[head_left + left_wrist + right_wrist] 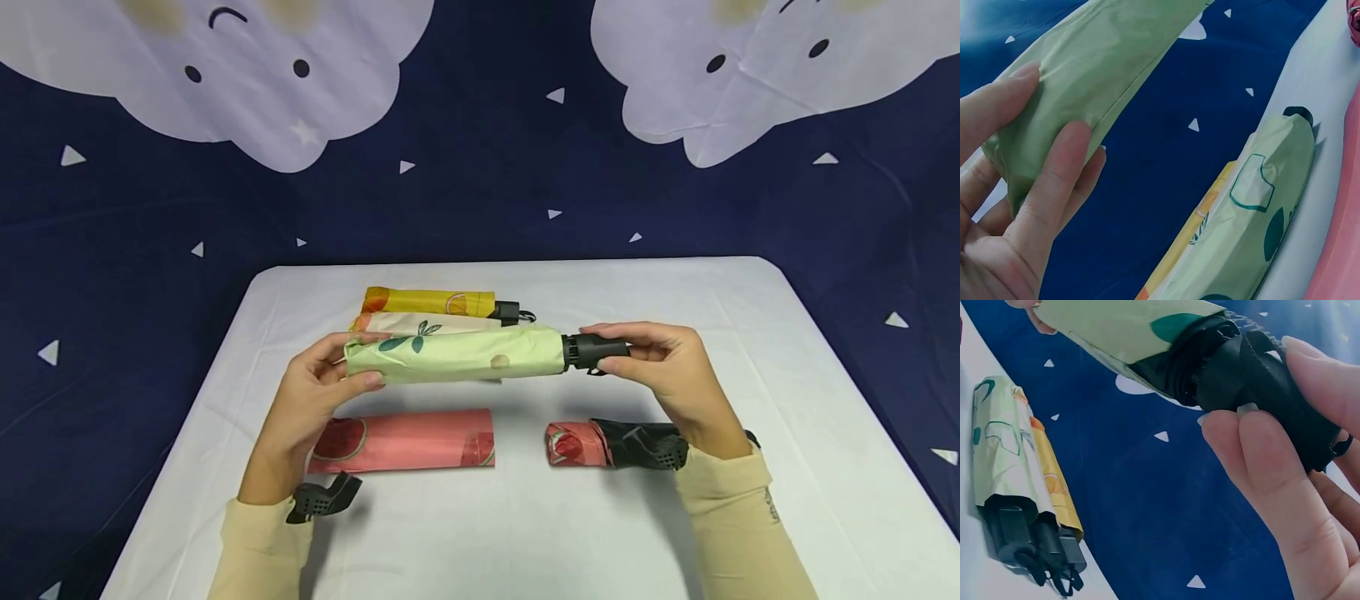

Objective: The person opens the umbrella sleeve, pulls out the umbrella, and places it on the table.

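Note:
Both hands hold up a folded umbrella [465, 354] in a light green cover with leaf prints, roughly level above the table. My left hand [315, 379] pinches the closed-off cover end between thumb and fingers. At the other end my right hand [663, 358] grips the black handle [1266, 381]. Black folds show at the cover's mouth in the right wrist view. Below, a pink watermelon-print cover [420, 440] lies on the table. To its right is a rolled pink and black umbrella [577, 443], partly hidden by my right wrist.
Behind the held umbrella lie a yellow covered umbrella [427, 302], a cream one [450, 322] and another green one [1272, 187], side by side with black handles to the right. They rest on a white table [465, 542] against a dark blue cloud-print cloth [480, 167].

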Tool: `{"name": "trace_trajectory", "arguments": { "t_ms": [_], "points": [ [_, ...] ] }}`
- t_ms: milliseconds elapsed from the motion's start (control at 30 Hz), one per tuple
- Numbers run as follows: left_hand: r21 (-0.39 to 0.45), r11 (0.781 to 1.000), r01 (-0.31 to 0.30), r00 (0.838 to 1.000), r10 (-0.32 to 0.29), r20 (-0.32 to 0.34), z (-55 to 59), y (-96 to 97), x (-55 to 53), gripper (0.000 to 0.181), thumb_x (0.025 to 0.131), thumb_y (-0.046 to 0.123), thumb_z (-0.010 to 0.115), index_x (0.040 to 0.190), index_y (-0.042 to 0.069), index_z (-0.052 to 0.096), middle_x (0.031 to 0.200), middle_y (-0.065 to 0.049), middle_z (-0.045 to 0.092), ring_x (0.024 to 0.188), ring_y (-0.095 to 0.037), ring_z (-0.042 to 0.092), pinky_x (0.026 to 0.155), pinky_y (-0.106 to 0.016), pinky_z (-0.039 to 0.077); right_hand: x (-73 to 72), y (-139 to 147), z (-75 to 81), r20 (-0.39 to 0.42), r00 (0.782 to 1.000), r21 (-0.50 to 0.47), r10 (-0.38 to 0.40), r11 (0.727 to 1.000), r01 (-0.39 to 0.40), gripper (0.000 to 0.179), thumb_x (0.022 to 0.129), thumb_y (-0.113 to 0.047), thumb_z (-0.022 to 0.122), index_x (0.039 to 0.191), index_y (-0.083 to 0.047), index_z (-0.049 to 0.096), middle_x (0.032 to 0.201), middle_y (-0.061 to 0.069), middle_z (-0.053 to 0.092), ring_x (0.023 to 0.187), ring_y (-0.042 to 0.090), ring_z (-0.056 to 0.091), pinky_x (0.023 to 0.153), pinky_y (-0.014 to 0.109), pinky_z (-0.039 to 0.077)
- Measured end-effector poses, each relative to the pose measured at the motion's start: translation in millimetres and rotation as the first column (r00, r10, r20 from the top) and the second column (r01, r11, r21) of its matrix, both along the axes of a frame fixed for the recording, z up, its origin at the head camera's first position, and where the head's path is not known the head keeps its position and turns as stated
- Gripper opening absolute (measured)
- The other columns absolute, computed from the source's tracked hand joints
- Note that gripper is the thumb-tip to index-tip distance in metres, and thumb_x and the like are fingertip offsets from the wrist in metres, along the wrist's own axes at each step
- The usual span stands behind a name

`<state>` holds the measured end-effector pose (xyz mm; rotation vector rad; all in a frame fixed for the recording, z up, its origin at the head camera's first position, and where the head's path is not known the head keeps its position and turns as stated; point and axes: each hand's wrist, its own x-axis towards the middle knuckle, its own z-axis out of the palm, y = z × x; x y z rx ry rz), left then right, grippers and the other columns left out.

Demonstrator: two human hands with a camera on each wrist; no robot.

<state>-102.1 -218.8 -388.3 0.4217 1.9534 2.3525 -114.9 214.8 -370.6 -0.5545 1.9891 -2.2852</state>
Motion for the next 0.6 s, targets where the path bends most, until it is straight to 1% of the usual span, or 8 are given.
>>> {"name": "trace_trajectory", "arguments": {
  "t_ms": [133, 233, 333, 467, 600],
  "points": [
    [-0.002, 0.999, -0.036, 0.999, 0.036, -0.024, -1.7, -4.4, -0.5, 0.045, 0.084, -0.021, 0.071, 0.126, -0.006, 0.063, 0.131, -0.015, 0.066, 0.101, -0.018, 0.070, 0.082, -0.029, 0.061, 1.4, 6.4, 2.0, -0.001, 1.000, -0.025, -0.021, 0.999, 0.021, 0.038, 0.082, 0.021, 0.073, 0.118, 0.016, 0.066, 0.121, 0.025, 0.069, 0.107, 0.033, 0.070, 0.082, 0.036, 0.061],
    [0.002, 0.999, -0.044, 0.997, 0.044, -0.061, -2.8, -9.8, -0.7, 0.045, 0.083, -0.023, 0.069, 0.125, -0.008, 0.063, 0.130, -0.015, 0.066, 0.102, -0.018, 0.070, 0.083, -0.027, 0.060, 2.6, 11.0, 2.1, -0.011, 0.999, -0.039, -0.034, 0.999, 0.034, 0.038, 0.080, 0.024, 0.072, 0.117, 0.017, 0.066, 0.121, 0.025, 0.069, 0.110, 0.033, 0.069, 0.082, 0.035, 0.061],
    [0.013, 0.999, -0.034, 0.996, 0.035, -0.084, -4.0, -15.7, -0.4, 0.045, 0.084, -0.024, 0.068, 0.126, -0.010, 0.061, 0.130, -0.015, 0.066, 0.104, -0.018, 0.069, 0.085, -0.026, 0.059, 4.3, 16.2, 0.3, -0.011, 0.998, -0.027, -0.055, 0.998, 0.055, 0.039, 0.079, 0.025, 0.072, 0.117, 0.018, 0.065, 0.121, 0.024, 0.070, 0.111, 0.032, 0.069, 0.081, 0.033, 0.061],
    [0.017, 0.999, -0.040, 0.996, 0.041, -0.083, -7.2, -22.5, 1.4, 0.045, 0.085, -0.024, 0.066, 0.127, -0.012, 0.059, 0.128, -0.014, 0.066, 0.103, -0.016, 0.069, 0.085, -0.025, 0.059, 6.4, 23.9, -4.8, 0.005, 0.997, -0.009, -0.083, 0.997, 0.083, 0.039, 0.080, 0.025, 0.071, 0.119, 0.020, 0.063, 0.122, 0.022, 0.070, 0.115, 0.031, 0.067, 0.081, 0.033, 0.061],
    [0.003, 0.999, -0.052, 0.996, 0.052, -0.071, -11.7, -27.5, 3.3, 0.044, 0.086, -0.025, 0.064, 0.128, -0.014, 0.059, 0.128, -0.014, 0.066, 0.105, -0.017, 0.070, 0.084, -0.024, 0.058, 8.7, 32.1, -11.0, 0.007, 0.997, -0.034, -0.079, 0.996, 0.079, 0.037, 0.081, 0.027, 0.068, 0.118, 0.019, 0.064, 0.122, 0.021, 0.070, 0.118, 0.029, 0.066, 0.083, 0.033, 0.061]
  ]
}}
